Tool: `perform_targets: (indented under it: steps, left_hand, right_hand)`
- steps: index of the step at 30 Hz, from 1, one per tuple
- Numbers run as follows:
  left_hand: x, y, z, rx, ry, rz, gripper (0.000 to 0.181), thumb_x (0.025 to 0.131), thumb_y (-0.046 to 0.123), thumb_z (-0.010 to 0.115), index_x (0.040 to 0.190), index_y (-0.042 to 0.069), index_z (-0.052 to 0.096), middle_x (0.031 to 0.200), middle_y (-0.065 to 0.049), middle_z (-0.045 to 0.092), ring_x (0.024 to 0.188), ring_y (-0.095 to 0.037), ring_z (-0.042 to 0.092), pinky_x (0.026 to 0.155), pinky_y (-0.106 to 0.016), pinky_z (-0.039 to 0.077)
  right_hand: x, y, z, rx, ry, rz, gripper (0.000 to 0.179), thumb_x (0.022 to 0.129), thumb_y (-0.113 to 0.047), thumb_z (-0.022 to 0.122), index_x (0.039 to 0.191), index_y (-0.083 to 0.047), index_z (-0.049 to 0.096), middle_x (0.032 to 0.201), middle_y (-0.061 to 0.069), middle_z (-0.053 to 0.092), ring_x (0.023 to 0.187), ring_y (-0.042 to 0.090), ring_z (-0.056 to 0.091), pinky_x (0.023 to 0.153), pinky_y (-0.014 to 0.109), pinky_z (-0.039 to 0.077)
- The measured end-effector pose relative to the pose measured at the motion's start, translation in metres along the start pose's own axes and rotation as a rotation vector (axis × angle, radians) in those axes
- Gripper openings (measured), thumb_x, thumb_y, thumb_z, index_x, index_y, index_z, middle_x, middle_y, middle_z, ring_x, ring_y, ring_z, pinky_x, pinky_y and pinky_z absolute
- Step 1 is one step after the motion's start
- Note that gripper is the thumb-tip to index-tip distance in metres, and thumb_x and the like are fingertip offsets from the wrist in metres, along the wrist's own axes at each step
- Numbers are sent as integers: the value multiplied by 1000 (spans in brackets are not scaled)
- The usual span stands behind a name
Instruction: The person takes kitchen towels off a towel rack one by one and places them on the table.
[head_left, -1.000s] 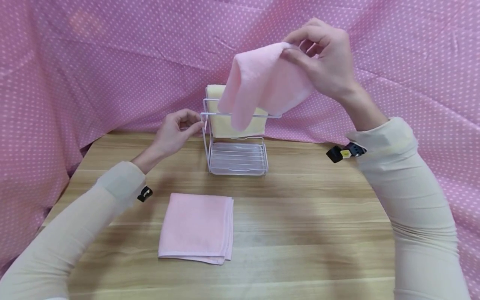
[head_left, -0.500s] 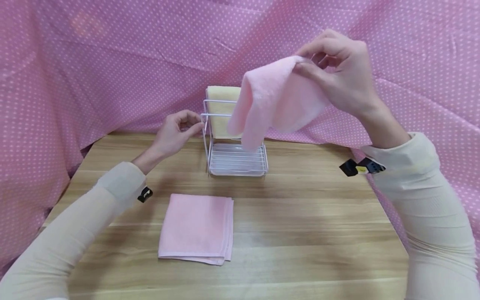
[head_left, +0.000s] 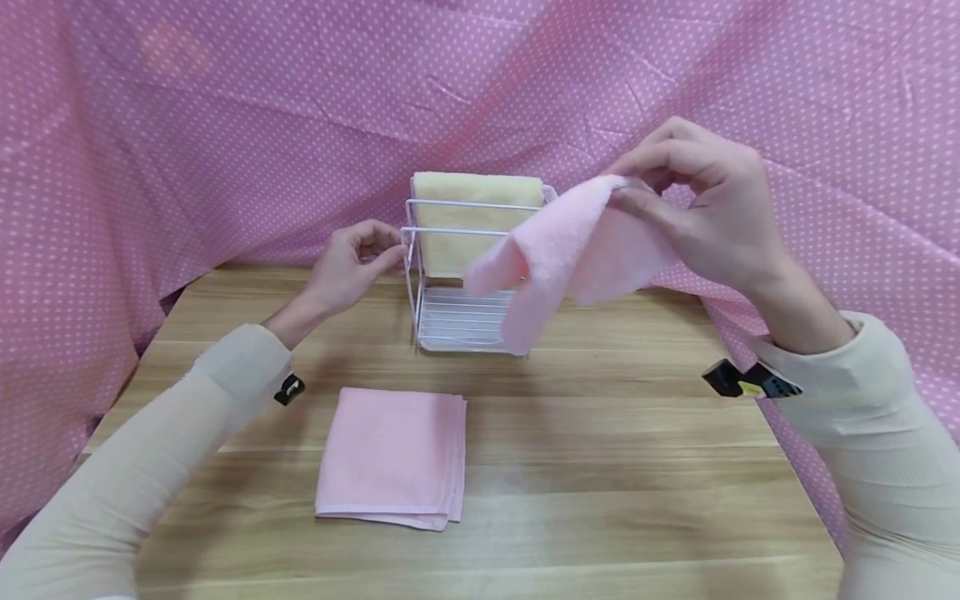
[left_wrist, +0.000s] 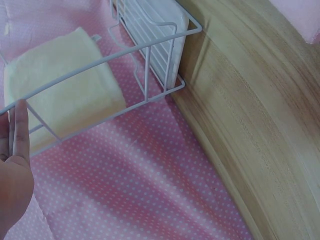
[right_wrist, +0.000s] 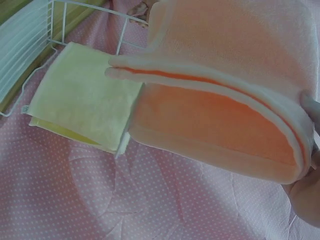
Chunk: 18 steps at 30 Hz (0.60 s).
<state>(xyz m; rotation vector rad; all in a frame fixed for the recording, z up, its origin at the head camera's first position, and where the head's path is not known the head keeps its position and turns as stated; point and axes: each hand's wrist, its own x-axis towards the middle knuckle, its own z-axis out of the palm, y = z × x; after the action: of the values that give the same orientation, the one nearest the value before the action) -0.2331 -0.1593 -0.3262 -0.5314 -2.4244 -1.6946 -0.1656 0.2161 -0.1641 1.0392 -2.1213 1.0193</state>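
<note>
My right hand [head_left: 712,208] pinches a folded pink towel [head_left: 562,237] by its upper edge, holding it up to the right of a white wire towel rack [head_left: 450,231]. The pink towel droops in loose folds and overlaps the rack's right side in the head view. My left hand [head_left: 348,267] pinches the rack's left upright; in the left wrist view its fingers lie against the wire frame [left_wrist: 105,59]. Over the rack's rear bar hangs a pale yellow towel [head_left: 480,254]. In the right wrist view the pink towel's layers [right_wrist: 215,125] gape apart.
Another pink towel [head_left: 390,454], folded square, lies flat on the wooden table [head_left: 600,500] in front of the rack. A clear tray [head_left: 457,321] sits at the rack's base. Pink dotted cloth [head_left: 300,108] hangs behind and at both sides.
My right hand has come down and to the right with the pink towel, away from the rack's front bar, uncovering more of the yellow towel. My left hand stays on the rack.
</note>
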Motion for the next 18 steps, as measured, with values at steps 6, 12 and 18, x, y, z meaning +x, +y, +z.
perform_targets:
  steps: [6, 12, 18]
  left_hand:
    - [-1, 1, 0, 16, 2, 3, 21, 102, 9, 70, 117, -6, 67, 107, -16, 72, 80, -2, 69, 78, -16, 68]
    - [-2, 0, 0, 40, 9, 14, 21, 102, 10, 70, 116, -5, 67, 109, -21, 72, 80, -1, 68, 77, -14, 67]
    - [-2, 0, 0, 26, 8, 11, 21, 102, 10, 69, 117, -6, 67, 110, -21, 71, 81, -2, 68, 78, -15, 68]
  right_hand:
    - [-19, -1, 1, 29, 4, -11, 11, 81, 8, 85, 90, 6, 79, 91, -25, 68, 80, -2, 62, 73, 8, 57]
    - [-38, 0, 4, 69, -27, -50, 27, 90, -24, 85, 90, 3, 80, 91, -22, 68, 78, -3, 59, 69, 7, 54]
    - [-57, 1, 11, 79, -74, -57, 30, 92, -33, 81, 93, -2, 82, 88, -7, 70, 75, -2, 54, 58, 8, 44]
